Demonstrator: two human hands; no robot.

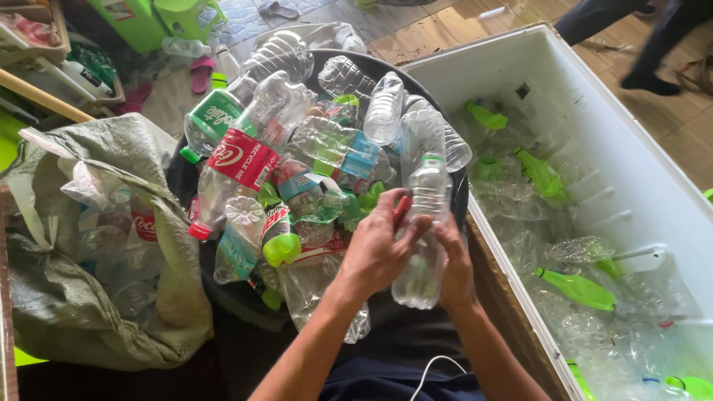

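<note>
Both my hands hold one clear plastic bottle (pixel 426 223) with a green cap ring, upright over the near edge of a black tub (pixel 460 194). My left hand (pixel 377 246) wraps the bottle's left side, and something small and red shows by its fingertips against the bottle. My right hand (pixel 454 260) grips the bottle's right side lower down. The tub is heaped with several empty plastic bottles, clear ones with red, green and blue labels.
A long white chest (pixel 587 89) at right holds several clear and green bottles. A grey-green sack (pixel 82 304) of bottles lies at left. Another person's legs (pixel 653 37) stand at the top right on the wooden floor. Green stools and sandals lie beyond the tub.
</note>
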